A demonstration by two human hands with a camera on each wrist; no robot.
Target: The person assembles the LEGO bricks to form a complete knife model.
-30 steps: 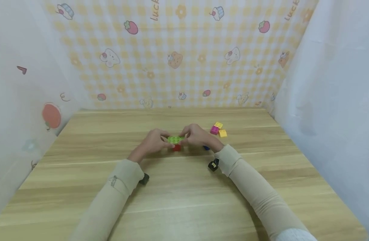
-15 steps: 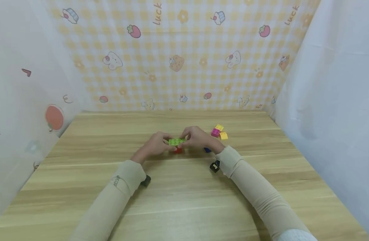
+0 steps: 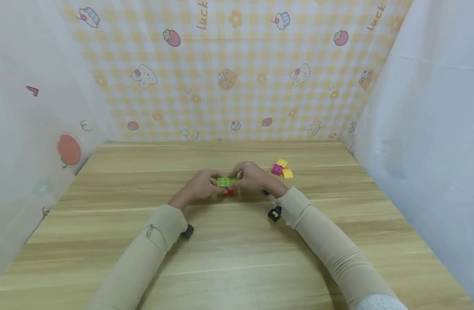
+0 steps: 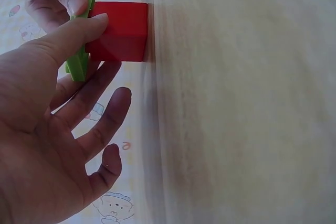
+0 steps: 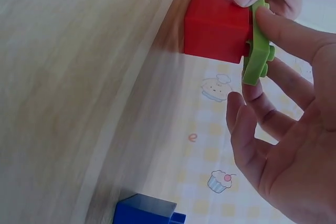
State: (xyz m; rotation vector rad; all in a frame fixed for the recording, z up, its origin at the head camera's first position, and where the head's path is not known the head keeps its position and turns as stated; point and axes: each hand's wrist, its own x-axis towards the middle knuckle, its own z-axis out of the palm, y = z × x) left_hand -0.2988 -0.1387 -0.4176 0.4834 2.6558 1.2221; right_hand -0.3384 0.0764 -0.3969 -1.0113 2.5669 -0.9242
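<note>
A flat lime-green building block (image 3: 223, 182) with studs lies across the top of a red block (image 3: 230, 193) standing on the table. Seen from the right wrist, the green block (image 5: 256, 59) sits slightly tilted against the red block (image 5: 216, 29). My left hand (image 3: 201, 185) pinches the green block's left part, its thumb overlapping onto the red one (image 4: 118, 38); its outer fingers are spread. From the other end, my right hand (image 3: 252, 176) pinches the green block between thumb and fingers. Exact fingertip contact behind the blocks is hidden.
A magenta block (image 3: 276, 169), a yellow block (image 3: 282, 163) and an orange-yellow block (image 3: 287, 173) lie together at back right. A blue block (image 5: 143, 211) sits beside my right wrist, partly hidden in the head view. Patterned cloth (image 3: 237, 86) hangs behind the wooden table (image 3: 229, 258).
Both hands stay around the green and red blocks. The green block has shifted slightly and turned a little between my fingers; the head view has moved a bit. The other blocks keep their places.
</note>
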